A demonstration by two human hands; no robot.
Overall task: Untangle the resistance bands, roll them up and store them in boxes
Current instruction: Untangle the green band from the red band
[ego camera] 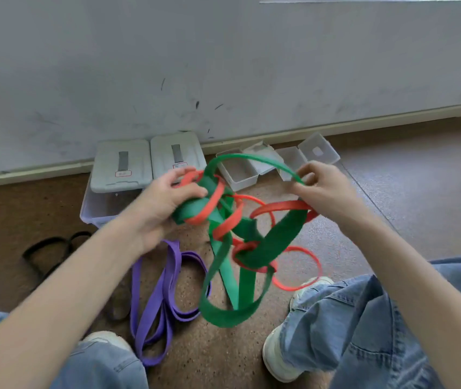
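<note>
Here, a tangle of a green band (277, 240) and a red band (225, 226) is held up in the air above the floor (392, 175), between both hands. The left hand (164, 203) is clenched around a bunch of green and red loops at the left of the tangle, thumb on top. The fingers of the right hand (322, 186) are pinched on a thin green loop that arches between the two hands, and a red loop is passed under the same hand. The lower loops of the tangle are seen hanging down between the knees, motion-blurred.

A purple band (164, 293) is laid in loose loops on the floor, below the left forearm, apart from the tangle. A black band (47, 248) is laid on the floor further left, partly hidden by the arm.

Against the wall (223, 66), a larger clear bin (94, 206) is seen with two white lids (122, 164) leaned over its rear edge. To the right, two small clear boxes (239, 172) are set open on the floor near the skirting, lids hinged back.

Blue jeans (364, 318) and a pale shoe (280, 357) are visible at the bottom right.
</note>
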